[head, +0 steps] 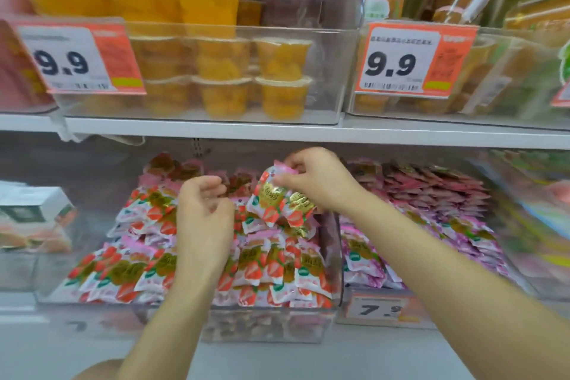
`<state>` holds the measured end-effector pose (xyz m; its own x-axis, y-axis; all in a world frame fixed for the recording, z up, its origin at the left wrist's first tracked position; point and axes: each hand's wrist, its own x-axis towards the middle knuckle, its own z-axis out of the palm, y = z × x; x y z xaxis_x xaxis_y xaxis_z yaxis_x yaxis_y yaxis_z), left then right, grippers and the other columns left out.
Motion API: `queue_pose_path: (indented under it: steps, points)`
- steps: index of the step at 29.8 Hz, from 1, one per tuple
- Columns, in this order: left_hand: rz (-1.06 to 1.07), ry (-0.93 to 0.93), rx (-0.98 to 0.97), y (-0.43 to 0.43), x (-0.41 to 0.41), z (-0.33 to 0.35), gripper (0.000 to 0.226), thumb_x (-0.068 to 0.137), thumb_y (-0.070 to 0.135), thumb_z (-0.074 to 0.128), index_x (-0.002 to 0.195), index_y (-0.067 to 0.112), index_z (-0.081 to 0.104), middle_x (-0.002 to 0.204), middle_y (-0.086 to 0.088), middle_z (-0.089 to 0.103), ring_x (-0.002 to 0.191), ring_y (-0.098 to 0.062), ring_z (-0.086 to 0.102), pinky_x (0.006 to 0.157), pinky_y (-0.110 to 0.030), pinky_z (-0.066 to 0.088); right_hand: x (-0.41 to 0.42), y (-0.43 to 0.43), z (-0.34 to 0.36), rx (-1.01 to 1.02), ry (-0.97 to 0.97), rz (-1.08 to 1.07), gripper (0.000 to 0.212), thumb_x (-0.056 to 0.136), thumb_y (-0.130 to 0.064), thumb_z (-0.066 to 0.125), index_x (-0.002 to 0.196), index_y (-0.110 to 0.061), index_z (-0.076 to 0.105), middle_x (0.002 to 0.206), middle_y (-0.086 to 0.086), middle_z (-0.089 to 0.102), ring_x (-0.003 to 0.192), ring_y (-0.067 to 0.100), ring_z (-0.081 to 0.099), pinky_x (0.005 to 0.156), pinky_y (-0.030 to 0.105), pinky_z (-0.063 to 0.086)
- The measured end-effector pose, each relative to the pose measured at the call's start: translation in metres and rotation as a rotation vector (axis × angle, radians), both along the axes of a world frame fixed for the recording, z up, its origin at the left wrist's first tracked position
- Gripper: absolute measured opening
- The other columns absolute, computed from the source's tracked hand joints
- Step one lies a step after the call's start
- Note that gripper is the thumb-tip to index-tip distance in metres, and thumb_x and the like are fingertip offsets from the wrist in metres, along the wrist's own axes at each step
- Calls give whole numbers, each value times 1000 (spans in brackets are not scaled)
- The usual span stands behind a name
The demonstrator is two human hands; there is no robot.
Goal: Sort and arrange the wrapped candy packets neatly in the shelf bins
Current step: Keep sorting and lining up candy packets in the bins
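Observation:
A clear shelf bin (pixel 334 259) on the lower shelf is heaped with several strawberry candy packets (pixel 129 274), white and pink with red fruit and gold print. My right hand (pixel 320 179) pinches two of these strawberry packets (pixel 277 203) by their top edges and holds them just above the pile. My left hand (pixel 205 213) hovers over the middle of the same bin, fingers loosely curled, holding nothing. To the right, a second bin holds pink and purple candy packets (pixel 431 216) in rows.
A white shelf board (pixel 277 131) runs just above my hands. Above it stand clear bins of orange fruit cups (pixel 246 71) with 9.9 price tags (pixel 410 62). A 7.9 tag (pixel 379 308) hangs below the right bin. Boxed goods (pixel 34 213) sit at left.

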<state>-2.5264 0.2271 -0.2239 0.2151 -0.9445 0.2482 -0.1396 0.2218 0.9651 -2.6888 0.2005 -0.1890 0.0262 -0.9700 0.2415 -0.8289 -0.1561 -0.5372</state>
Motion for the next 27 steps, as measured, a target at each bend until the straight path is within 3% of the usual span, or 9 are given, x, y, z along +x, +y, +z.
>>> queue_pose_path:
  steps: [6,8,11,13,17,19,23,25,27]
  points:
    - [-51,-29,-8,-13,6,-1,28,89,0,49,107,21,46,102,8,52,86,-5,54,87,-43,51,4,-38,0,320,462,69,55,84,-51,60,126,-17,51,126,5,55,109,24,53,86,32,45]
    - [-51,-33,4,-14,10,-2,28,89,0,49,107,21,46,103,7,52,88,-5,54,87,-42,50,6,-39,-6,256,568,55,52,86,-47,59,128,-18,48,129,7,52,114,27,52,88,34,46]
    - [-62,-63,0,-13,10,-2,29,89,1,49,109,21,46,109,2,53,87,-4,54,86,-40,50,7,-28,-10,12,720,23,27,91,-18,55,118,-13,55,116,10,56,106,31,55,82,39,52]
    - [-73,-83,-3,-13,8,-4,28,88,2,49,108,22,46,111,1,53,86,-4,54,85,-38,50,10,-18,-13,-56,700,-11,29,88,-5,53,115,-14,57,112,8,57,104,31,55,75,37,51]
    - [-100,-132,7,-8,1,-8,28,88,3,48,106,24,46,113,0,52,85,-7,55,81,-31,47,12,-1,-16,-139,696,-58,25,82,2,53,103,-10,59,105,8,56,102,31,53,63,33,39]
    - [-110,-136,13,-7,-1,-9,29,88,3,48,106,26,46,114,1,51,86,-5,55,80,-29,47,10,0,-13,-128,621,-85,28,80,7,49,101,-7,60,101,9,58,97,32,56,67,34,46]
    - [-103,-142,29,-9,-2,-9,30,87,4,49,106,27,46,115,2,50,87,-2,53,82,-28,46,18,3,-17,24,464,20,17,87,-9,52,102,-7,61,101,12,65,95,32,62,79,41,52]
    - [-100,-135,28,-10,-3,-10,30,87,3,49,105,27,46,115,1,50,88,-4,54,81,-28,45,31,7,-24,161,478,63,11,91,-17,52,92,-6,54,96,12,61,90,30,59,70,33,48]
    - [-98,-129,26,-11,-4,-11,30,86,3,49,104,27,47,113,2,51,90,-9,55,80,-29,46,42,10,-34,232,495,36,7,91,-10,52,85,-10,47,87,11,55,84,30,57,62,31,38]
